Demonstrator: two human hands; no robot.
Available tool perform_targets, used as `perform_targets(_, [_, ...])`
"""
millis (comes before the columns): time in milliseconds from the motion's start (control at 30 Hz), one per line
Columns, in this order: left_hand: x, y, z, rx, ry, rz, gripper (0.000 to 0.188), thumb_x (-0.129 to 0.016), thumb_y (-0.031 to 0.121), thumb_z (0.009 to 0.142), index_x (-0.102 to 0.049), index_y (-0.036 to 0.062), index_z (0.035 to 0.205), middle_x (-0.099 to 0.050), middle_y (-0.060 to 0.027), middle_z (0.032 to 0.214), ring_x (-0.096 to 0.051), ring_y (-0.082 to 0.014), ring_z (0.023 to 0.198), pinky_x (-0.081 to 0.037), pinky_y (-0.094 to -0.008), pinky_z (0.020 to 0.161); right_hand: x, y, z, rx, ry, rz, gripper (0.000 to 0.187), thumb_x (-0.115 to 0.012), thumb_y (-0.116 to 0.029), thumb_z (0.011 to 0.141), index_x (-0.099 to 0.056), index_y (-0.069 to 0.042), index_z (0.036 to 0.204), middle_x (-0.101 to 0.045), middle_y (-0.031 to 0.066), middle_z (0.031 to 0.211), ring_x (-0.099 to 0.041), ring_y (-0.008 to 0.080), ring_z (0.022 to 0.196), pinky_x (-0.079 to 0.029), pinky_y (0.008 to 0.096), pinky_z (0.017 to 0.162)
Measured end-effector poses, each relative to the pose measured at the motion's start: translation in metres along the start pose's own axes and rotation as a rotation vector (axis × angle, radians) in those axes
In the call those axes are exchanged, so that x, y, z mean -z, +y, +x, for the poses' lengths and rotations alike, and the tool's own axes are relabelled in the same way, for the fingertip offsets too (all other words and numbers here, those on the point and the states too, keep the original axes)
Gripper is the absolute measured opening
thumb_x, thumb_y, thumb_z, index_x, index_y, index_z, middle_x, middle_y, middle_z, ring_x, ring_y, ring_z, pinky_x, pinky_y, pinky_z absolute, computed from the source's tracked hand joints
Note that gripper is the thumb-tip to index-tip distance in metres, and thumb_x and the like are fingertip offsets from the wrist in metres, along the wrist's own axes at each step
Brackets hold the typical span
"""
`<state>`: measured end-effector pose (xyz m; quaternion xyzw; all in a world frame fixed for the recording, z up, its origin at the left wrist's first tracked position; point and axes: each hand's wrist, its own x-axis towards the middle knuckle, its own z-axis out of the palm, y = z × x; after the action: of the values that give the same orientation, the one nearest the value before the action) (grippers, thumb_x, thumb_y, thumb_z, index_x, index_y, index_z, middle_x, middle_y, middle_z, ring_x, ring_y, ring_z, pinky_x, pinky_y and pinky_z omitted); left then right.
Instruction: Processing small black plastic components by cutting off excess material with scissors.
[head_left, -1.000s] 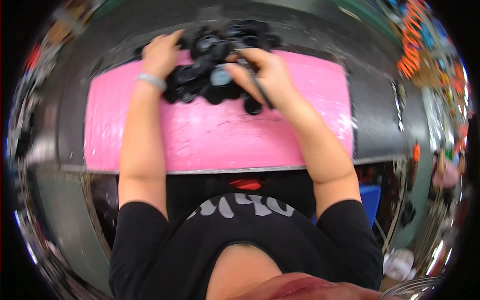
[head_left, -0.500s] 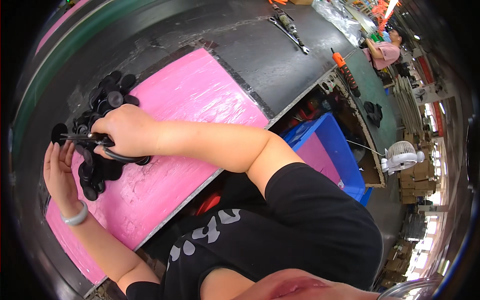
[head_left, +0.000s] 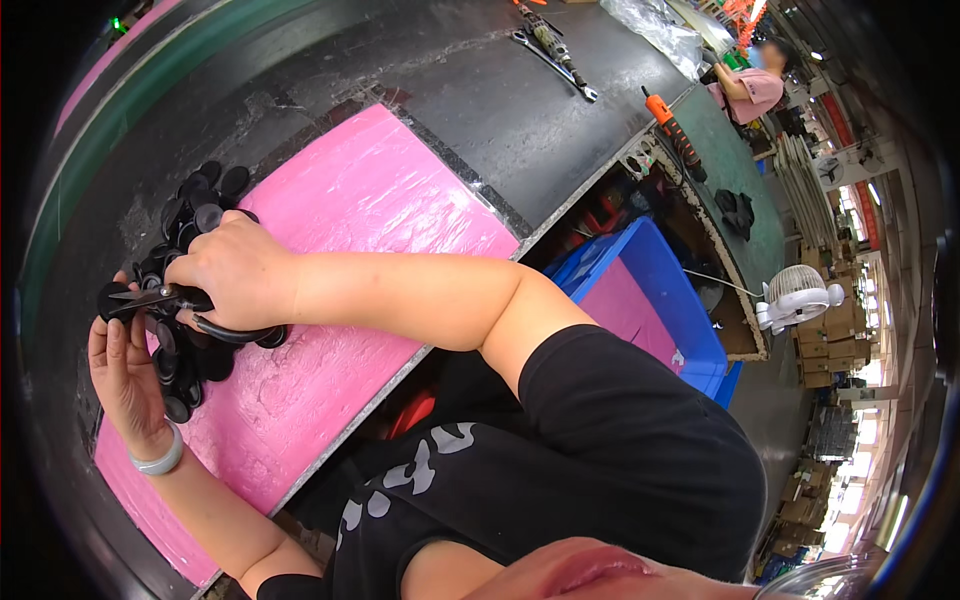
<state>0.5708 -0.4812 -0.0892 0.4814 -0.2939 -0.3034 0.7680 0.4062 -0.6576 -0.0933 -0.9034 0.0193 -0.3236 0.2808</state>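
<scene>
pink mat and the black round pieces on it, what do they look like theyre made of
Pink mat: probably foam or soft plastic sheet, matte, with a dimpled, crinkled surface. Black round pieces: likely moulded plastic or rubber, smooth with a dull sheen; too small to tell which.

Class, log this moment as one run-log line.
right hand: grips scissors | left hand: holds black disc | pile of discs on pink mat

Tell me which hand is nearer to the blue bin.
Right. The right hand grips scissors over the pink mat, toward the blue bin; the left hand lies beyond, farther away.
</scene>
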Motion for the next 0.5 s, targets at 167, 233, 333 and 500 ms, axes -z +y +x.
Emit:
perform_targets(167, [0.012,0.002,0.0,-0.066,-0.017,0.049,0.005,-0.057,0.005,0.096,-0.057,0.0012,0.093,-0.061,-0.0131,0.116,-0.059,-0.0193,0.112,-0.045,-0.0348,0.106,0.007,-0.001,0.0,0.022,0.01,-0.076,0.041,-0.075,-0.045,0.069,-0.07,-0.013,0.095,-0.065,0.0098,0.077,-0.065,0.0286,0.077,-0.04,0.0408,0.073])
perform_targets(233, [0.016,0.001,0.0,-0.074,0.01,0.088,0.008,-0.059,0.005,0.095,-0.056,0.0033,0.088,-0.063,-0.0083,0.106,-0.061,-0.0159,0.105,-0.047,-0.0326,0.103,0.007,0.0,0.001,0.018,-0.004,-0.07,0.043,-0.075,-0.047,0.069,-0.07,-0.012,0.094,-0.065,0.01,0.078,-0.065,0.029,0.079,-0.041,0.041,0.075])
perform_targets(333, [0.019,0.001,-0.001,-0.089,0.01,0.118,0.011,-0.061,0.006,0.095,-0.055,0.0049,0.085,-0.062,-0.0031,0.095,-0.061,-0.0117,0.096,-0.049,-0.0283,0.097,0.007,0.001,0.001,0.031,-0.03,-0.043,0.043,-0.074,-0.048,0.07,-0.07,-0.012,0.093,-0.065,0.0107,0.078,-0.065,0.0294,0.079,-0.042,0.0415,0.077])
perform_targets(500, [0.025,0.0,0.0,-0.104,0.011,0.093,0.013,-0.063,0.007,0.093,-0.056,0.006,0.083,-0.06,0.0001,0.089,-0.059,-0.0085,0.087,-0.05,-0.0228,0.089,0.0,0.001,0.0,0.039,-0.104,-0.002,0.032,-0.07,-0.04,0.074,-0.07,-0.01,0.086,-0.065,0.0135,0.069,-0.065,0.0324,0.07,-0.047,0.044,0.07])
